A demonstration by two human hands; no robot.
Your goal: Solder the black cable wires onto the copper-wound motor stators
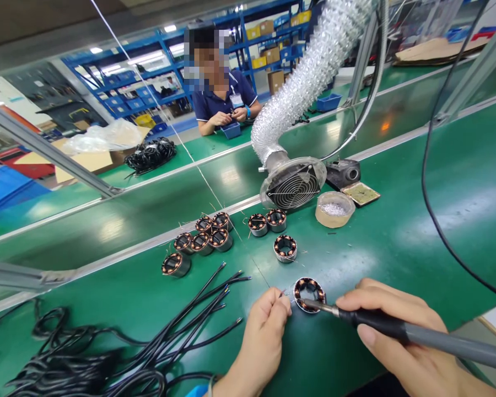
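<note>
My right hand [400, 325] is closed around a soldering iron [372, 324], its tip reaching over the near stator [310, 284]. This stator is a metal ring with copper windings, lying on the green bench. To its left, my left hand [267, 331] is in a pinch, with a thin wire [282, 294] showing at the fingertips by the ring's edge. Whether that wire joins the windings is too small to tell. Just beyond sits another stator [285, 248], and two more stators [258, 224] stand behind it.
Several stators [201, 242] are grouped at left. Black cables [182, 325] with stripped ends cover the lower left. A fan on a foil duct [293, 184] stands behind the work, beside a round tub [334, 209] and a sponge tray [361, 193]. A co-worker [223, 99] sits opposite.
</note>
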